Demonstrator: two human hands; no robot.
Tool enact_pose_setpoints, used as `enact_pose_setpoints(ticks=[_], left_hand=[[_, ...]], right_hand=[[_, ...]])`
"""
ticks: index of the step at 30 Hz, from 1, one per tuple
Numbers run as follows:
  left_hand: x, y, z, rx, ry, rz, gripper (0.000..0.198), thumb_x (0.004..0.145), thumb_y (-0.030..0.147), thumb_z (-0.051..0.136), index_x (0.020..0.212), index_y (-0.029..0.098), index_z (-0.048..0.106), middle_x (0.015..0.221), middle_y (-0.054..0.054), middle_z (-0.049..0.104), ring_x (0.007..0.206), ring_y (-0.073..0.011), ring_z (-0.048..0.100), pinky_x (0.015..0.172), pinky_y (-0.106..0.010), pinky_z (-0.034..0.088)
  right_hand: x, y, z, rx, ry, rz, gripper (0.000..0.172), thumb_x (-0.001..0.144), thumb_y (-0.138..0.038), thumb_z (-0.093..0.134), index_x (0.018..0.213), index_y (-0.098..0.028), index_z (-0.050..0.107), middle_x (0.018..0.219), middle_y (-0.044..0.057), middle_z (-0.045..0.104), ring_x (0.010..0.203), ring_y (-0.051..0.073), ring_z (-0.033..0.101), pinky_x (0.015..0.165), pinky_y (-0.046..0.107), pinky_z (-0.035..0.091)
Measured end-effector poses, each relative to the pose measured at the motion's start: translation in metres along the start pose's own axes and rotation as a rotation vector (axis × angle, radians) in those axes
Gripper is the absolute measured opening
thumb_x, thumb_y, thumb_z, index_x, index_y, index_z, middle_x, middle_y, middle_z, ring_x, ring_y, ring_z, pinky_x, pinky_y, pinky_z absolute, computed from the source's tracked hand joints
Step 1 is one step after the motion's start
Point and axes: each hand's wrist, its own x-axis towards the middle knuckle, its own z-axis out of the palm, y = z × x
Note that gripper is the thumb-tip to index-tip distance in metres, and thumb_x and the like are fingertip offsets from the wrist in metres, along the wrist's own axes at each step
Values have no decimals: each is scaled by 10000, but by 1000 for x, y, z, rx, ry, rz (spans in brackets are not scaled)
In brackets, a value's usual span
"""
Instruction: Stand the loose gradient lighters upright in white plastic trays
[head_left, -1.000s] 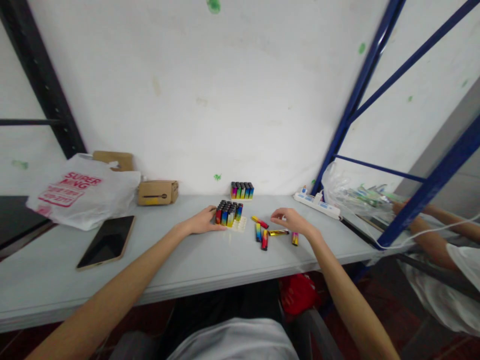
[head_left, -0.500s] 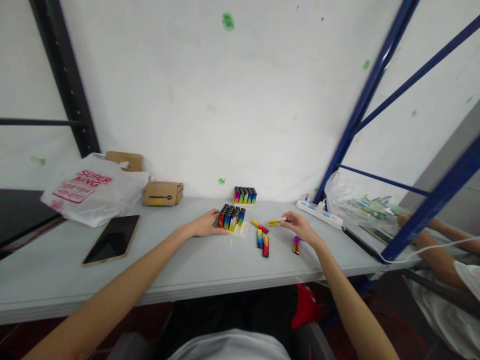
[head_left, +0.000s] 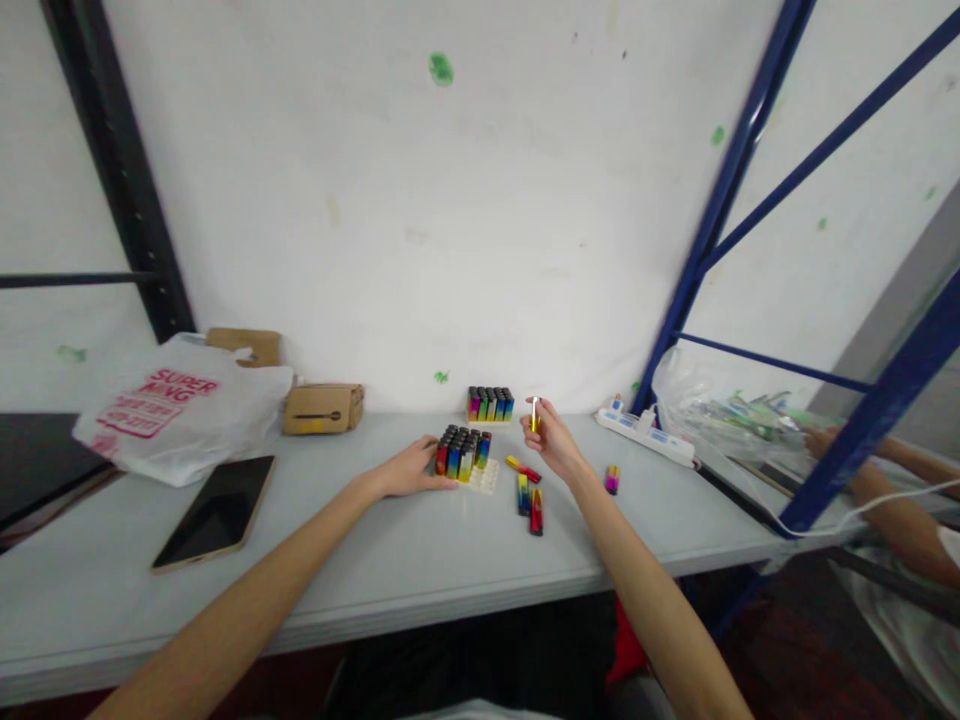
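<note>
My left hand (head_left: 409,467) grips the left side of a white plastic tray (head_left: 486,478) that holds several upright, colourful lighters (head_left: 457,452). Slots at the tray's right end show bare. Raised to the right of the tray, my right hand (head_left: 551,438) pinches a yellow lighter (head_left: 535,415) upright between its fingertips. On the table between the tray and my right forearm lie a red-and-yellow lighter (head_left: 523,468), a blue-and-yellow lighter (head_left: 523,494) and a red lighter (head_left: 536,512). A purple-and-yellow lighter (head_left: 613,480) lies farther right.
A second block of lighters (head_left: 490,404) stands by the wall. Leftward are a phone (head_left: 217,510), a plastic bag (head_left: 187,400) and a cardboard box (head_left: 324,409). On the right are a power strip (head_left: 645,437), a blue shelf post (head_left: 720,220) and another person's arms (head_left: 900,485).
My right hand has moved left and up with the yellow lighter, which has turned from lying flat to upright. My left hand stays at the tray. The camera view has shifted slightly.
</note>
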Motion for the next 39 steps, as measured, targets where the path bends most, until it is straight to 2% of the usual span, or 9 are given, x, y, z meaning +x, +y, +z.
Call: enact_pose_setpoints(ticks=[4, 9, 12, 18, 24, 28, 31, 34, 39], left_hand=[[0, 2, 0, 0, 22, 26, 781, 748, 770, 662, 1274, 192, 652, 1403, -130, 579, 1282, -363, 527, 1160, -451, 374], [0, 3, -1, 38, 1, 37, 771, 772, 787, 619, 1260, 191, 656, 1385, -126, 588, 1288, -351, 524, 1154, -414, 382], [0, 5, -2, 39, 13, 28, 781, 761, 789, 628, 1257, 186, 653, 1381, -129, 592, 1271, -351, 542, 1146, -417, 394], [1, 5, -1, 40, 15, 34, 779, 753, 784, 639, 1237, 174, 665, 1375, -134, 598, 1270, -354, 549, 1151, -419, 392], [2, 2, 0, 24, 15, 44, 748, 760, 776, 642, 1221, 188, 674, 1355, -124, 608, 1253, -346, 547, 1142, -429, 393], [2, 3, -1, 42, -11, 31, 743, 767, 772, 638, 1224, 188, 678, 1376, -123, 596, 1269, -345, 534, 1147, -409, 378], [2, 4, -2, 39, -24, 25, 732, 772, 762, 638, 1220, 185, 684, 1389, -121, 592, 1287, -347, 523, 1154, -389, 365], [2, 5, -2, 27, -32, 14, 751, 780, 743, 648, 1272, 176, 656, 1406, -134, 576, 1306, -351, 509, 1166, -400, 350], [2, 3, -1, 26, -35, 11, 766, 783, 730, 656, 1308, 174, 619, 1436, -147, 548, 1322, -347, 492, 1167, -406, 345]], right_hand=[[-2, 16, 7, -18, 2, 67, 441, 828, -587, 674, 1066, -287, 456, 635, -90, 523, 428, 56, 232, 419, 154, 162], [-6, 26, 10, -47, 0, 209, 546, 861, -751, 478, 721, -229, 403, 518, -110, 199, 417, 65, 114, 380, 190, 88], [-6, 30, 13, -125, 76, 203, 533, 929, -652, 390, 614, -243, 258, 486, -103, 142, 407, 67, 76, 371, 208, 59], [-6, 40, 17, -205, 122, 252, 417, 944, -456, 316, 589, -240, 273, 449, -86, 198, 361, 69, 111, 361, 214, 57], [-9, 35, 19, -204, 66, 187, 520, 930, -632, 394, 614, -220, 373, 496, -89, 232, 383, 54, 142, 385, 202, 81], [-13, 31, 20, -156, -37, 103, 508, 851, -716, 537, 848, -209, 556, 598, -80, 363, 417, 53, 203, 405, 196, 137], [-14, 30, 19, -184, -34, 42, 510, 813, -708, 607, 972, -223, 598, 673, -59, 449, 476, 71, 346, 439, 199, 254], [-15, 30, 17, -345, -29, -39, 495, 808, -680, 642, 974, -214, 648, 761, -17, 541, 620, 107, 486, 529, 216, 372], [-16, 30, 16, -546, 1, -129, 449, 783, -635, 702, 864, -199, 635, 660, -42, 500, 592, 108, 428, 539, 226, 349]])
